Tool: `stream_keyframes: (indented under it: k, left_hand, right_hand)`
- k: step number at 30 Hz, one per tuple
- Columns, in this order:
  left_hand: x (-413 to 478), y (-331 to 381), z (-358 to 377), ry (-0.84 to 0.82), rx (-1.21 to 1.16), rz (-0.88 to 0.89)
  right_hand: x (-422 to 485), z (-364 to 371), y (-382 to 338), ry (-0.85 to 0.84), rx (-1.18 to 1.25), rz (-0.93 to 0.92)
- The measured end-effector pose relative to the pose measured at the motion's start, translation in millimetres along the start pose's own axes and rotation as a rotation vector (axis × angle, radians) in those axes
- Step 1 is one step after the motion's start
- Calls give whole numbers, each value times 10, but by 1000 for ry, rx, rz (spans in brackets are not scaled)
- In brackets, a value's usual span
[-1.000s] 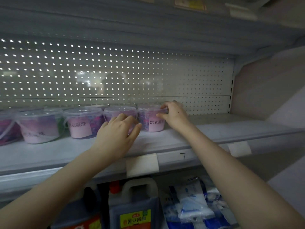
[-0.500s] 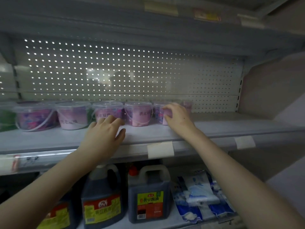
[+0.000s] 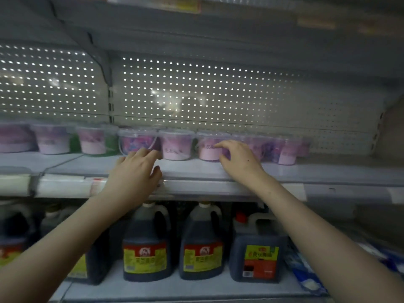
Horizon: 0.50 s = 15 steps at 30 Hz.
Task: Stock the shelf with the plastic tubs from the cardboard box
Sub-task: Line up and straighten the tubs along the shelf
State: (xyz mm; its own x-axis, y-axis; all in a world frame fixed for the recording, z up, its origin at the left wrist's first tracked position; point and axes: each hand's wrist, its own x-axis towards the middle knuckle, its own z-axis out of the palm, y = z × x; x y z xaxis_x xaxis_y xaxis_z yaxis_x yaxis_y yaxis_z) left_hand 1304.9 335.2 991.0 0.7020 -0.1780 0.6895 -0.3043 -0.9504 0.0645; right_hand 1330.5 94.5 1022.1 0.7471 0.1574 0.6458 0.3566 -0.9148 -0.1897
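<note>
A: Both hands slid left along the row since a sec ago. R hand (image 3: 238,162) is off the end tubs (image 3: 286,152), now on a pink tub (image 3: 207,149) mid-row.
B: Gripping it?
A: Can't tell, too blurry. Fingers bent, tips on its label, thumb by the base. L hand (image 3: 135,173) is loose, holding nothing, fingertips at the foot of the tub w/ the handle (image 3: 136,142).
B: Other tubs?
A: One line at the back of the shelf (image 3: 196,169), near the holed back panel (image 3: 218,95). No cardboard box in view. Dark jugs (image 3: 148,248) below.
B: Squaring up, I'd say. Push low on the wall, not the lid. Labels fwd, sides touching.
</note>
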Motion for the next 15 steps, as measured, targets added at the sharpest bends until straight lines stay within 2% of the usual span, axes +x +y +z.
stream_keyframes:
  k: [15]
  left_hand:
    - [-608, -2483, -794, -14, 108, -128]
  right_hand:
    - [514, 1086, -2590, -24, 88, -200]
